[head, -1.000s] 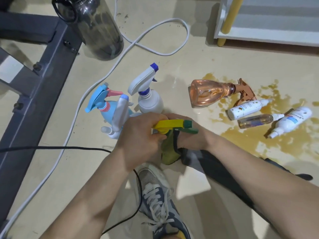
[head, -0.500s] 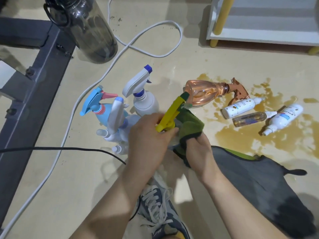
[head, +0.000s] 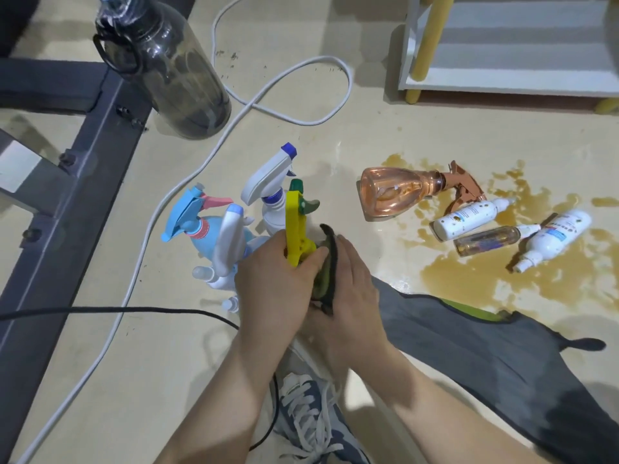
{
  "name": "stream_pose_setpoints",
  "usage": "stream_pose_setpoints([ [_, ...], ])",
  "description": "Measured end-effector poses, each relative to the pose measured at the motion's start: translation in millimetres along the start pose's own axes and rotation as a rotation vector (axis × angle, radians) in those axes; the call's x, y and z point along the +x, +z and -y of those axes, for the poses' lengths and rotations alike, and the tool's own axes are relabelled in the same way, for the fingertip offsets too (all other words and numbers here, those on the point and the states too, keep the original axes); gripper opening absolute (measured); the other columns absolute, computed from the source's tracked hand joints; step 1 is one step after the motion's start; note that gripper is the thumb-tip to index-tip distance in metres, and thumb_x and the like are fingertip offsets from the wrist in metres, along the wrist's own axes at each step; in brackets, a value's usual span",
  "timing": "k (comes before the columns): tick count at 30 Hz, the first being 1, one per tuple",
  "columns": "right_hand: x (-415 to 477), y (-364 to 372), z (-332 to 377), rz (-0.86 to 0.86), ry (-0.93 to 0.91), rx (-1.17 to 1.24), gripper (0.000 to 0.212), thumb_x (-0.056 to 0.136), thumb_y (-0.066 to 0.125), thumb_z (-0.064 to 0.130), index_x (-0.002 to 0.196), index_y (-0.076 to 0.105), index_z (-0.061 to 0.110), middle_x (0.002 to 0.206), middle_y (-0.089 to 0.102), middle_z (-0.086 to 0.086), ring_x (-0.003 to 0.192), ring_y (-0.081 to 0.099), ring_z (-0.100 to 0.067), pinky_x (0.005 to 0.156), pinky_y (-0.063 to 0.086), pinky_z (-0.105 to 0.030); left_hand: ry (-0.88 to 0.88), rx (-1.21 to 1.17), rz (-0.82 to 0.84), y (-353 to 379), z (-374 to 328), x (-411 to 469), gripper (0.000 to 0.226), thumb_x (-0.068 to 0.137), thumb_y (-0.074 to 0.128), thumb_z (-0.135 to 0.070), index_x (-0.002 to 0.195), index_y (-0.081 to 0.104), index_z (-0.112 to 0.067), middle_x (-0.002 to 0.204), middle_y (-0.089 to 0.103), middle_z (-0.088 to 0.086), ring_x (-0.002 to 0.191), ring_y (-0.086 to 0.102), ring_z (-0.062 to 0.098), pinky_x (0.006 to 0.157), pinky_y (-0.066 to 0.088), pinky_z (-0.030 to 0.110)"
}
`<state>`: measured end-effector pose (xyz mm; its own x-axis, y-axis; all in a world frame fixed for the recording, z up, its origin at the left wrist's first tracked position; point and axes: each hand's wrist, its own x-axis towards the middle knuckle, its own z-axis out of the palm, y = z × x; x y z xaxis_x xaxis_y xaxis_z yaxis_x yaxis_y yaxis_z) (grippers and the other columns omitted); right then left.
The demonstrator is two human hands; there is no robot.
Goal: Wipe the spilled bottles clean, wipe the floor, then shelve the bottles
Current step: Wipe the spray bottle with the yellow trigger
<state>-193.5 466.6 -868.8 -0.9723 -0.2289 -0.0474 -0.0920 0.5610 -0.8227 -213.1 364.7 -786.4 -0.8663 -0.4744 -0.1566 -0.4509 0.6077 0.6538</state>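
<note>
My left hand (head: pixel 274 279) grips a spray bottle with a yellow and green trigger head (head: pixel 294 226); its body is hidden behind my hands. My right hand (head: pixel 348 289) presses a dark grey-green cloth (head: pixel 328 262) around that bottle. The rest of the cloth (head: pixel 502 356) trails over the floor to the right. A brown spill (head: pixel 469 272) spreads at the right, and in it lie an orange trigger bottle (head: pixel 395 195), a white bottle (head: pixel 465 219), a small clear bottle (head: pixel 485 241) and another white bottle (head: pixel 552 239). Upright stand a blue spray bottle (head: pixel 197 226) and a white one (head: pixel 268 185).
A white shelf with yellow legs (head: pixel 502 82) stands at the top right. A dark water jug (head: pixel 167 68) and a grey metal frame (head: pixel 67 195) are at the left. A white cable (head: pixel 187 182) and a black cable (head: pixel 100 309) cross the floor. My shoe (head: pixel 311 420) is below.
The yellow trigger head has swung from pointing right to standing upright. My right hand has moved the cloth up against the bottle, closer to my left hand.
</note>
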Motion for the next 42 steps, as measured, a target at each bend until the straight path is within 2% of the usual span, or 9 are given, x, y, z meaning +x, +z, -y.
stream_pose_setpoints([
  [4,29.5,-12.9,-4.9,0.121,0.216,0.176,0.079,0.068,0.083,0.035,0.134,0.041,0.041,0.122,0.055,0.018,0.112,0.057,-0.008,0.094,0.051,-0.035,-0.039,-0.014,0.01,-3.7,1.0,4.5,0.02,0.079,0.073,-0.035,0.076,0.061,-0.019,0.068,0.063,-0.002,0.072,0.058,0.017,0.072,0.05,0.038],
  [9,55.8,-68.3,-7.8,0.566,0.017,0.165,0.059,0.058,0.089,0.017,0.111,0.065,0.024,0.099,0.073,0.009,0.09,0.065,-0.002,0.083,0.055,-0.031,0.066,-0.133,0.163,-21.4,-3.1,5.4,0.014,0.07,0.075,-0.034,0.078,0.063,-0.034,0.078,0.069,-0.014,0.078,0.063,0.006,0.076,0.052,0.03],
  [15,75.6,-105.9,-6.6,0.968,0.075,0.185,0.047,0.062,0.09,0.015,0.104,0.07,0.013,0.102,0.075,0.001,0.097,0.071,-0.019,0.091,0.056,-0.041,0.029,-0.334,0.245,-20.4,-11.6,1.7,0.013,0.067,0.071,-0.032,0.079,0.067,-0.028,0.08,0.073,-0.014,0.08,0.07,0.008,0.082,0.057,0.04],
  [22,48.7,-94.3,-17.1,0.118,0.389,0.487,0.021,0.096,0.058,0.009,0.08,0.064,0.021,0.073,0.065,0.003,0.074,0.059,-0.015,0.069,0.049,-0.032,-0.166,-0.336,-0.059,6.4,4.8,-14.9,0.017,0.08,0.062,-0.046,0.083,0.055,-0.031,0.075,0.069,-0.005,0.077,0.069,0.021,0.075,0.055,0.048],
  [27,39.4,-55.4,-7.9,0.104,0.273,0.529,0.046,0.096,0.047,-0.001,0.132,0.057,0.026,0.116,0.067,0.012,0.105,0.059,-0.002,0.086,0.047,-0.019,-0.125,-0.124,-0.056,9.8,-4.3,-17.0,0.016,0.083,0.063,-0.026,0.074,0.051,-0.02,0.066,0.061,-0.006,0.067,0.058,0.006,0.065,0.047,0.031],
  [32,63.8,-69.3,-14.7,0.005,0.362,0.518,0.031,0.092,0.05,0.004,0.11,0.065,0.023,0.098,0.068,0.011,0.089,0.058,-0.005,0.079,0.048,-0.027,0.409,0.01,-0.256,-12.4,-13.5,-18.0,0.035,0.078,0.072,-0.007,0.106,0.056,-0.022,0.097,0.059,-0.004,0.086,0.052,0.008,0.079,0.04,0.015],
  [35,73.4,-63.7,-11.7,-0.05,0.347,0.547,0.02,0.089,0.049,0.005,0.098,0.064,0.014,0.101,0.068,-0.014,0.089,0.061,-0.022,0.081,0.05,-0.042,0.672,0.34,-0.128,-8.9,-28.2,13.3,0.044,0.091,0.061,-0.024,0.132,0.053,-0.011,0.128,0.058,0.011,0.11,0.055,0.03,0.092,0.045,0.039],
  [40,69.0,-29.2,2.7,-0.032,0.14,0.542,0.064,0.084,0.034,-0.003,0.139,0.047,0.026,0.136,0.052,-0.007,0.128,0.046,-0.03,0.11,0.037,-0.049,0.582,0.575,0.141,0.0,-40.7,39.2,0.04,0.102,0.041,-0.026,0.141,0.041,-0.017,0.086,0.064,0.008,0.072,0.06,0.034,0.061,0.048,0.043],
  [42,63.0,-24.3,-6.4,-0.044,0.291,0.535,0.067,0.084,0.031,-0.011,0.145,0.041,0.016,0.128,0.057,-0.005,0.119,0.052,-0.02,0.099,0.046,-0.021,0.573,0.528,0.085,-1.2,-39.5,38.5,0.035,0.103,0.039,-0.026,0.136,0.046,-0.018,0.073,0.059,0.005,0.063,0.055,0.03,0.055,0.042,0.038],
])
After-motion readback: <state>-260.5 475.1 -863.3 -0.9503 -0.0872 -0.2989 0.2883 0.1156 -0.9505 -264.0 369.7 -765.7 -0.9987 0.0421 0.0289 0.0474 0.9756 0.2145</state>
